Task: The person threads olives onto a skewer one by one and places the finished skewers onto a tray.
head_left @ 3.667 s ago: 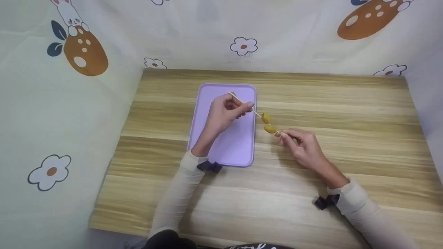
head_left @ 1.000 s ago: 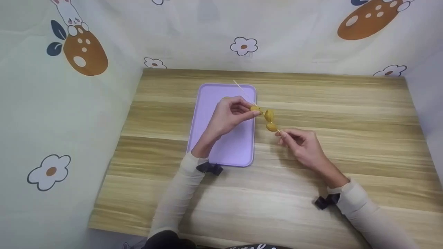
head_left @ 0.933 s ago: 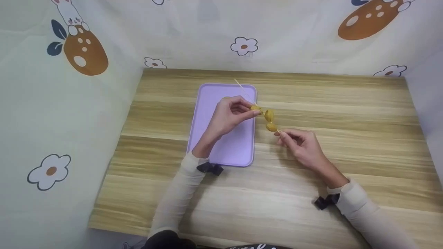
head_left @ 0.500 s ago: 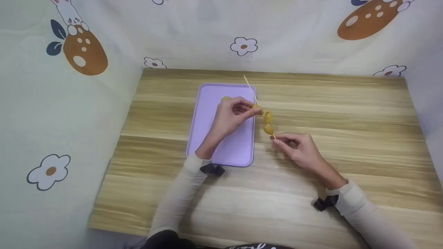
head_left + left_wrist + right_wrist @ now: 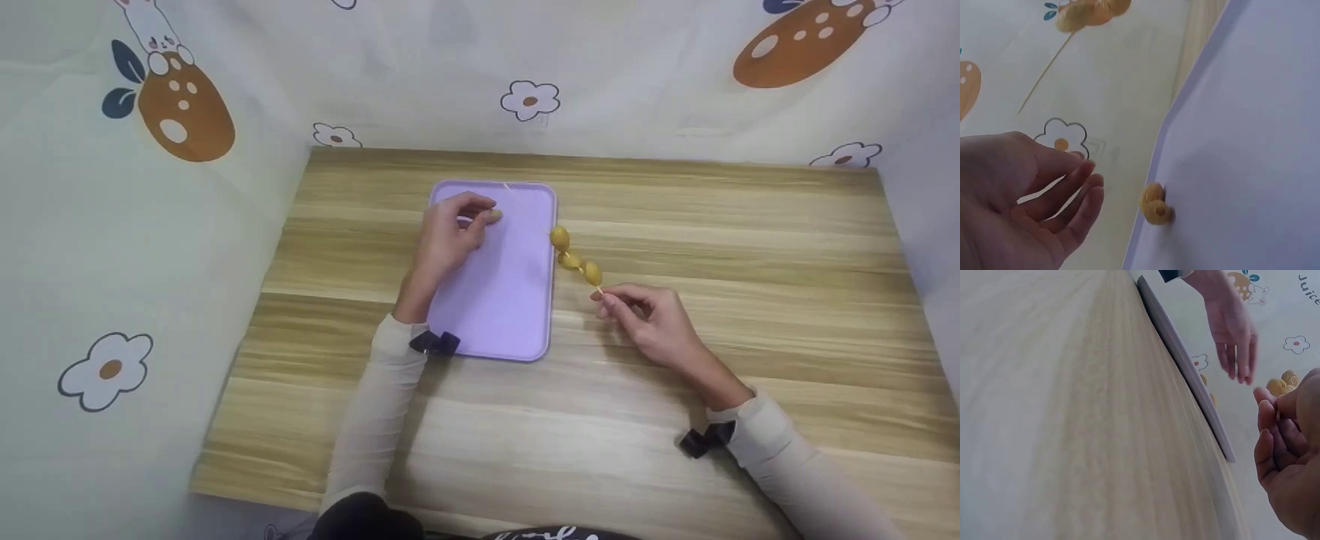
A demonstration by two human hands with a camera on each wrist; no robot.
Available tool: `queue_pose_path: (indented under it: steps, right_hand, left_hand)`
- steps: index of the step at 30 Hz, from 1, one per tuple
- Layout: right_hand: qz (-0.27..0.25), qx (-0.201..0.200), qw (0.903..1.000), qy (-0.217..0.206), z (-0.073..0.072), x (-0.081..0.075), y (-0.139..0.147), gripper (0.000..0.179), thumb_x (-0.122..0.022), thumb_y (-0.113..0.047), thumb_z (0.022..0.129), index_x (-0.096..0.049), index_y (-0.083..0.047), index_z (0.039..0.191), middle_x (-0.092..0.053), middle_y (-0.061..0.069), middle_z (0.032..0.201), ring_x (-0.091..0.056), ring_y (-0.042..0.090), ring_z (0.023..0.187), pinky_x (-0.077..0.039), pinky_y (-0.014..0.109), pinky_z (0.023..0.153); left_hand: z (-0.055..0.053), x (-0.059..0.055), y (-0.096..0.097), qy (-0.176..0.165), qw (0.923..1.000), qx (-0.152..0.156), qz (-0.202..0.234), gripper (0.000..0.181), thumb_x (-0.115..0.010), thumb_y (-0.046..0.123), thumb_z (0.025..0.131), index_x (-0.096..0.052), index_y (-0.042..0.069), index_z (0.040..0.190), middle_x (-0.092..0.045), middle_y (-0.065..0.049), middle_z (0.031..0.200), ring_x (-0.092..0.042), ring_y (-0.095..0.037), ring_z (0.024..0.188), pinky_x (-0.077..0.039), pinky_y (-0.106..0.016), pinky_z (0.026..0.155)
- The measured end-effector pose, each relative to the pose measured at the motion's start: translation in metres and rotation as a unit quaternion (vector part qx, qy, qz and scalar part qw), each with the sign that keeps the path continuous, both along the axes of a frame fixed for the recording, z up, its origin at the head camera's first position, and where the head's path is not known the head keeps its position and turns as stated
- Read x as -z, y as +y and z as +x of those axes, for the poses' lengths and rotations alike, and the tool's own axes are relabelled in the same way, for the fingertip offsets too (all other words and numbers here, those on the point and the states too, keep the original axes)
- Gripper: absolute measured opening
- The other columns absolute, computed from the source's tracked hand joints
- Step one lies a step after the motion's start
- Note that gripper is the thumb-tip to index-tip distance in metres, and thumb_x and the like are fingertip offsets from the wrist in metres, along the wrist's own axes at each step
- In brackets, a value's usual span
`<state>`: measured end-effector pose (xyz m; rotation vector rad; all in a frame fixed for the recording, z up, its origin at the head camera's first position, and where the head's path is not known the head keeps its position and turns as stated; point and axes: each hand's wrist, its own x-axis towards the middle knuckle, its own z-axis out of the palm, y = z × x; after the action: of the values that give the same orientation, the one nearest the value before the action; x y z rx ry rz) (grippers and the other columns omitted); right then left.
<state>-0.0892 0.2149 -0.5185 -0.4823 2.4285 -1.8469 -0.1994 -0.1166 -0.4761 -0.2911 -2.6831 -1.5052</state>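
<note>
Between thumb and fingertips my right hand point(image 5: 656, 322) pinches the lower end of a thin wooden skewer point(image 5: 1045, 74). Threaded along it are 3 yellow-brown, roundish food pieces point(image 5: 559, 238), the lowest just above the fingertips. The bare upper length of the stick slants over the lilac tray point(image 5: 499, 315). My left hand point(image 5: 450, 236) hovers above the tray's far part with loosely bent fingers and holds nothing. Close by its fingertips, a lumpy yellow-brown piece point(image 5: 1156, 205) lies near the tray's edge; in the head view the hand mostly covers that spot.
The tray lies on a wood-grain table point(image 5: 750, 247). Pale cloth walls point(image 5: 420, 75) printed with flowers and fruit stand behind and beside the table. A black wrist mount point(image 5: 435, 343) sits on the left sleeve, another black mount point(image 5: 707, 439) on the right.
My left hand has let go of the third piece on the skewer and moved left over the tray. The skewer's upper end has swung left; my right hand still grips its lower end.
</note>
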Motion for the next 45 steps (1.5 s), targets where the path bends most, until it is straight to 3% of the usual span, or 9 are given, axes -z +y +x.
queue_pose_path:
  steps: [3,8,12,16,22,27,33,40,45]
  right_hand:
    - [0.003,-0.002,0.9999,-0.010,0.000,0.000,0.000,0.017,-0.069,-0.009,0.107,-0.082,0.001,0.110,-0.081,0.011,0.086,-0.074,0.027,0.074,-0.056,0.018,0.057]
    - [0.001,-0.015,0.9994,-0.031,-0.001,0.001,0.001,0.021,-0.067,-0.013,0.109,-0.081,0.003,0.112,-0.079,0.013,0.084,-0.070,0.021,0.070,-0.058,0.020,0.059]
    - [0.005,-0.025,0.9990,-0.036,-0.002,0.002,0.001,0.023,-0.065,-0.014,0.110,-0.080,0.003,0.114,-0.079,0.013,0.083,-0.068,0.017,0.068,-0.059,0.020,0.060]
    - [0.003,-0.028,0.9989,-0.037,-0.002,0.002,0.002,0.024,-0.064,-0.013,0.110,-0.079,0.005,0.114,-0.078,0.013,0.082,-0.068,0.021,0.067,-0.059,0.021,0.059]
    - [0.003,-0.027,0.9990,-0.037,-0.002,0.002,0.001,0.023,-0.064,-0.013,0.110,-0.079,0.005,0.114,-0.078,0.013,0.081,-0.068,0.028,0.067,-0.059,0.024,0.058]
    - [0.004,-0.027,0.9990,-0.034,-0.002,0.002,0.001,0.023,-0.065,-0.013,0.110,-0.079,0.004,0.114,-0.078,0.012,0.081,-0.068,0.029,0.067,-0.059,0.025,0.057]
    - [0.007,-0.029,0.9993,-0.024,-0.001,0.002,0.001,0.019,-0.066,-0.011,0.109,-0.081,0.000,0.115,-0.079,0.010,0.082,-0.068,0.030,0.067,-0.059,0.026,0.057]
    - [0.005,-0.036,0.9992,-0.017,0.000,0.002,0.002,0.019,-0.066,-0.010,0.108,-0.081,0.000,0.116,-0.079,0.014,0.083,-0.068,0.033,0.064,-0.060,0.028,0.054]
    - [0.023,-0.033,0.9990,-0.019,0.000,0.001,0.003,0.020,-0.067,-0.013,0.109,-0.081,-0.001,0.117,-0.079,0.011,0.083,-0.067,0.032,0.065,-0.058,0.026,0.055]
  left_hand:
    - [-0.003,0.005,-0.008,-0.030,0.9989,0.004,-0.036,0.020,-0.069,0.001,0.103,-0.078,0.001,0.121,-0.081,-0.014,0.111,-0.074,-0.024,0.099,-0.065,-0.035,0.090]
    - [-0.004,0.014,-0.011,-0.064,0.9929,0.010,-0.100,0.023,-0.073,0.003,0.099,-0.079,0.003,0.121,-0.079,-0.013,0.107,-0.073,-0.024,0.097,-0.063,-0.036,0.089]
    - [-0.004,0.018,-0.011,-0.075,0.9914,0.023,-0.105,0.024,-0.076,0.007,0.098,-0.077,-0.001,0.121,-0.078,-0.017,0.113,-0.074,-0.027,0.104,-0.064,-0.038,0.096]
    - [-0.003,0.017,-0.012,-0.088,0.9928,0.023,-0.078,0.024,-0.076,0.007,0.099,-0.077,0.000,0.122,-0.079,-0.016,0.116,-0.076,-0.027,0.106,-0.065,-0.037,0.098]
    - [-0.004,0.009,-0.016,-0.094,0.9950,0.033,0.002,0.026,-0.076,0.009,0.101,-0.076,0.002,0.125,-0.079,-0.014,0.123,-0.077,-0.027,0.111,-0.065,-0.035,0.099]
    - [-0.004,0.000,-0.018,-0.073,0.9947,0.035,0.062,0.029,-0.079,0.015,0.100,-0.076,0.004,0.127,-0.076,-0.013,0.128,-0.076,-0.030,0.115,-0.065,-0.037,0.102]
    - [-0.004,-0.004,-0.020,-0.044,0.9840,0.046,0.166,0.034,-0.084,0.005,0.095,-0.075,0.004,0.127,-0.070,-0.014,0.132,-0.074,-0.030,0.120,-0.063,-0.036,0.106]
    - [-0.005,-0.006,-0.023,-0.020,0.9797,0.058,0.191,0.038,-0.091,0.012,0.090,-0.077,0.006,0.125,-0.073,-0.012,0.127,-0.070,-0.023,0.121,-0.060,-0.038,0.111]
    - [-0.006,-0.007,-0.026,-0.017,0.9716,0.085,0.220,0.035,-0.087,0.000,0.090,-0.076,0.001,0.124,-0.074,-0.015,0.126,-0.069,-0.024,0.121,-0.061,-0.036,0.110]
